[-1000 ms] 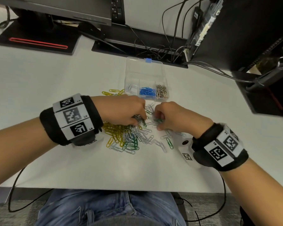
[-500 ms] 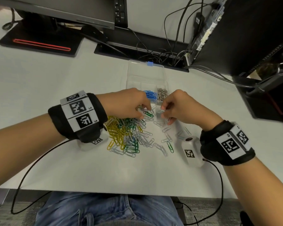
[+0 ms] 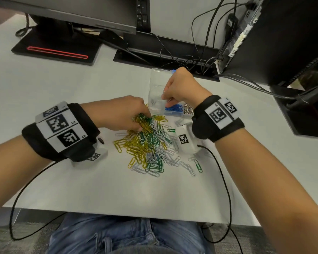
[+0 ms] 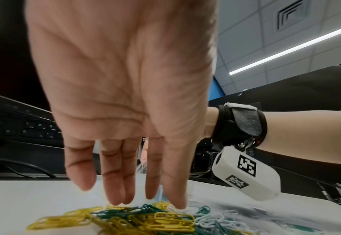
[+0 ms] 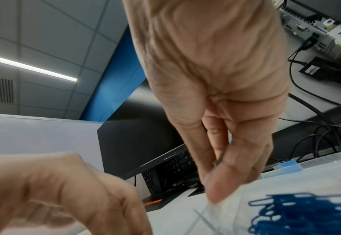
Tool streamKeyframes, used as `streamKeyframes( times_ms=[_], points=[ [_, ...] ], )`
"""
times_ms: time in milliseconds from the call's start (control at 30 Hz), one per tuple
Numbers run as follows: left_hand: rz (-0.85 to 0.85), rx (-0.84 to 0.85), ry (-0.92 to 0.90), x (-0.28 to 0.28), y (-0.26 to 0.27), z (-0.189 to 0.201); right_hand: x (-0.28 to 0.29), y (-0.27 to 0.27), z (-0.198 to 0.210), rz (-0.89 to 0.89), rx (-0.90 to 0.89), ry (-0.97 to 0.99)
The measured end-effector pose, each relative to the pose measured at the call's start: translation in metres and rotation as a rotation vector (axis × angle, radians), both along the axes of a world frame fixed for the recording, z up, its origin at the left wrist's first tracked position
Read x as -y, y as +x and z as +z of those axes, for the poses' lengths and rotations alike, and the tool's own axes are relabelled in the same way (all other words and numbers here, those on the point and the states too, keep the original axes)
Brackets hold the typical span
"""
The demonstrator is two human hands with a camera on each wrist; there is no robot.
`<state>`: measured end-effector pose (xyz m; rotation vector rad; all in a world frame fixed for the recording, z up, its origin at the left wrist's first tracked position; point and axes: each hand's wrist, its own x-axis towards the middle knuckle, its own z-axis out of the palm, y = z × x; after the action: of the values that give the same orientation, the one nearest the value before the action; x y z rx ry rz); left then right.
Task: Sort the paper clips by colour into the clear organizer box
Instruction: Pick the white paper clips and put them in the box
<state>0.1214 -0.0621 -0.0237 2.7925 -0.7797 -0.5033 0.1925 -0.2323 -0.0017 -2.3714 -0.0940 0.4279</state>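
Observation:
A mixed pile of yellow, green and white paper clips (image 3: 147,143) (image 4: 145,219) lies mid-table. My left hand (image 3: 142,123) (image 4: 137,200) reaches down onto its far edge, fingers straight and tips touching the clips. Behind the pile stands the clear organizer box (image 3: 155,70) (image 5: 316,174), lid open, with blue clips (image 3: 174,108) (image 5: 306,211) in the middle cell and silver clips (image 3: 188,110) to the right. My right hand (image 3: 163,98) (image 5: 211,187) hovers over the left cell. Its thumb and fingers pinch a pale clip that is mostly hidden.
A monitor stand with a red stripe (image 3: 57,52) sits at the far left, and a keyboard (image 3: 142,13) stands upright at the back. Cables (image 3: 191,59) tangle behind the box. A dark computer case (image 3: 283,43) is at the right. A stray green clip (image 3: 198,165) lies right of the pile.
My right hand has risen from the pile and moved back over the box's left cell. My left hand has dropped back onto the pile with its fingers straightened.

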Motion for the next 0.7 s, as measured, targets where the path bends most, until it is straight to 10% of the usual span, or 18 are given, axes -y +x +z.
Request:
streamKeyframes(
  times_ms=[233, 467, 700],
  points=[
    [-0.065, -0.027, -0.024, -0.008, -0.005, -0.005, 0.007, -0.016, 0.011, -0.001, 0.135, 0.003],
    [-0.182, -0.020, 0.152, -0.005, -0.011, -0.013, 0.026, -0.075, -0.006, 0.681, -0.035, -0.346],
    [-0.136, 0.037, -0.018, -0.001, -0.014, -0.004, 0.051, -0.082, -0.007, 0.540, 0.101, -0.319]
  ],
)
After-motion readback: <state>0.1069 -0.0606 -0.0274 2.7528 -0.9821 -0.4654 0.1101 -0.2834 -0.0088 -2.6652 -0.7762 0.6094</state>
